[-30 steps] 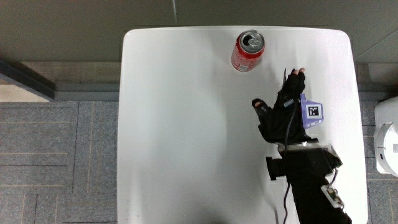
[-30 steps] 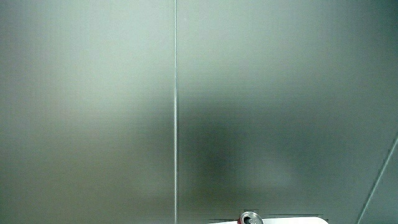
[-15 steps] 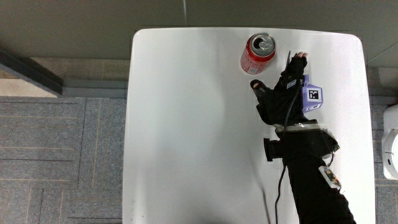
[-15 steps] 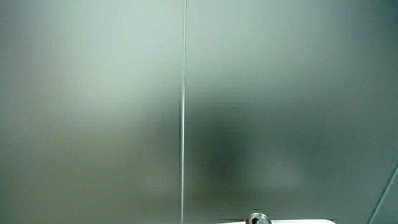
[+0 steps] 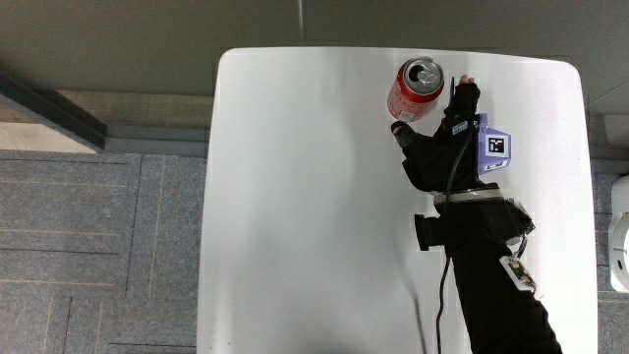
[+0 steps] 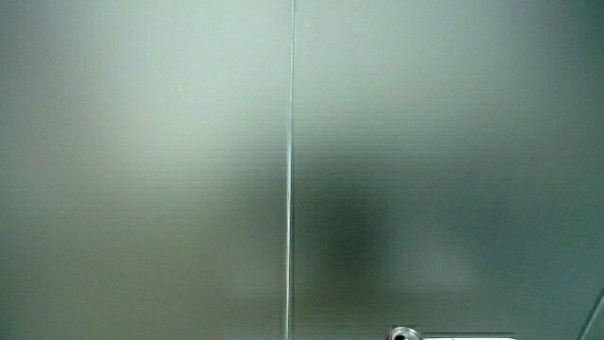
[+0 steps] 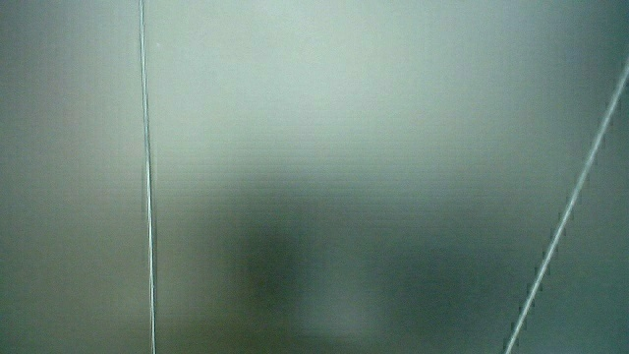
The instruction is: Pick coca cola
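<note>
A red Coca-Cola can stands upright on the white table, close to the table's edge farthest from the person. Its silver top with the opened tab faces up. The gloved hand lies just beside the can, a little nearer to the person, fingers spread and reaching alongside it, thumb close to the can's side. Nothing is held. A purple patterned cube sits on the hand's back. Both side views show mostly a pale wall; the can's rim just peeks into a side view.
The forearm with a black wrist device and cable stretches from the person's side of the table up to the hand. Grey carpet lies beside the table. A white object stands off the table near the forearm.
The hand has advanced toward the can; its fingers and thumb now lie right beside it. The can has stayed where it was on the table.
</note>
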Motion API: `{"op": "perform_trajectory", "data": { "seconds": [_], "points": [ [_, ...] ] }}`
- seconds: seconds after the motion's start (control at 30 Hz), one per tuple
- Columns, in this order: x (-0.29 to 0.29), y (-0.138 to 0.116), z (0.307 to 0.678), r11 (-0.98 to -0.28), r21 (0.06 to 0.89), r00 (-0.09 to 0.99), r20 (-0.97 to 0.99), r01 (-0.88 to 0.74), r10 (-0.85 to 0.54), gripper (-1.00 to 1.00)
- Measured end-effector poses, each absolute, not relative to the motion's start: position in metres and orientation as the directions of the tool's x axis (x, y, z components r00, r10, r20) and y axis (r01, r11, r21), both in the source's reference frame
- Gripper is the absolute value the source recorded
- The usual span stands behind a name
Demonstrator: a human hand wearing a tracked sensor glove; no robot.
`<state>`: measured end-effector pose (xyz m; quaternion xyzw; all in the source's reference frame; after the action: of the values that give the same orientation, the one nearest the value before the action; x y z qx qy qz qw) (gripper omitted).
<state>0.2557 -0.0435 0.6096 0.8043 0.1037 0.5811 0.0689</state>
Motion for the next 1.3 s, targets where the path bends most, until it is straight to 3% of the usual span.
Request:
{"op": "perform_trajectory", "data": {
  "seconds": [0.3, 0.57, 1.3],
  "points": [
    [0.262, -0.035, 0.61, -0.962, 0.165, 0.254, 0.942, 0.217, 0.219, 0.67],
    [0.264, -0.032, 0.611, -0.962, 0.143, 0.249, 0.948, 0.232, 0.201, 1.0],
    [0.267, -0.03, 0.601, -0.962, 0.092, 0.221, 0.963, 0.258, 0.152, 1.0]
  ]
}}
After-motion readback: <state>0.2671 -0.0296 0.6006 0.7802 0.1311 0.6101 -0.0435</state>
